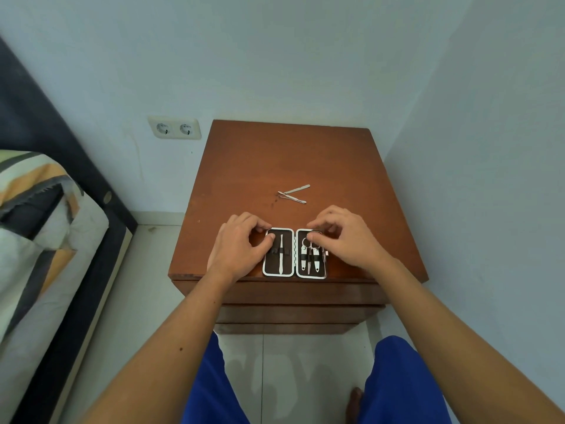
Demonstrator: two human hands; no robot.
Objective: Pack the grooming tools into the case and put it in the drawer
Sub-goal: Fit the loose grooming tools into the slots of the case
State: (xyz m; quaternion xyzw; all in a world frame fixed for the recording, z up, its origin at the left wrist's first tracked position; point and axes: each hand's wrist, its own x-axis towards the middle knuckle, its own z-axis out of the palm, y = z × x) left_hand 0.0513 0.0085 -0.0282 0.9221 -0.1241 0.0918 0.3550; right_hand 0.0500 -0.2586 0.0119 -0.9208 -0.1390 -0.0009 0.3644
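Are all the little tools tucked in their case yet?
Not yet. Four silver tools sit under the straps of the open brown white-rimmed case. The right hand is fiddling with the tools in its right half while the left hand steadies the left half. Two thin silver metal tools still lie loose on the brown wooden nightstand. Closing the case and putting it in the drawer remain.

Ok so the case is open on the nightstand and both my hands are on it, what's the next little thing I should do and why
Probably reach your right hand forward for the two loose metal tools lying crossed on the nightstand beyond the case. The case's left half holds only one tool, so there seems to be room, and it shouldn't be closed until those two are strapped in.
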